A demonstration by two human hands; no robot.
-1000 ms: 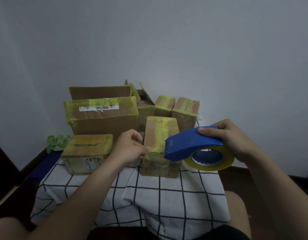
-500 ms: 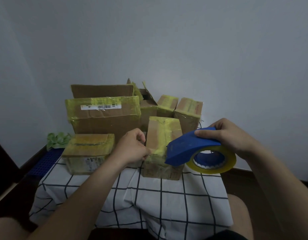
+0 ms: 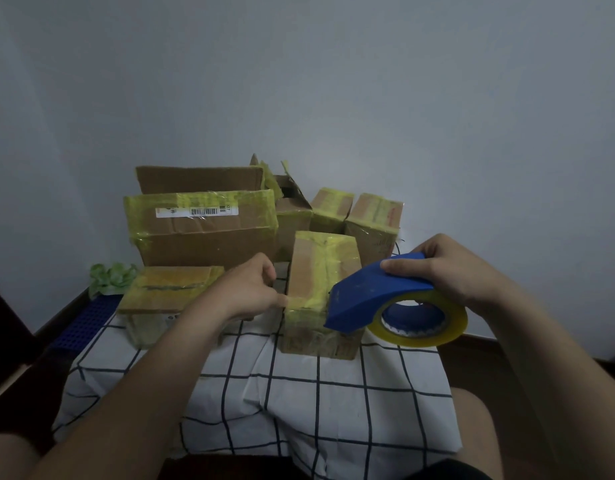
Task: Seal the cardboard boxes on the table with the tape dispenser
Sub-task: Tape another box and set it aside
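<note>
Your right hand [image 3: 448,271] grips the blue tape dispenser [image 3: 375,296] from above. Its nose sits against the near right corner of the centre box [image 3: 319,271] and hides that corner. The yellow tape roll [image 3: 416,338] hangs below your palm.

Your left hand [image 3: 250,292] is apart from the right. Its fingers are curled, and its thumb presses the yellow tape at the box's near left edge.

Your left wrist covers part of a flat box [image 3: 171,292] at front left. Behind that stands a large box with a barcode label [image 3: 209,240], then an open box [image 3: 292,209]. Two small taped boxes, one [image 3: 332,207] beside the other [image 3: 373,223], stand at back right.

That makes six boxes, one dispenser and one roll on the cloth-covered worktop [image 3: 333,403]. Off its left edge lie something crumpled and green [image 3: 110,278] and a blue gridded piece [image 3: 87,322].
</note>
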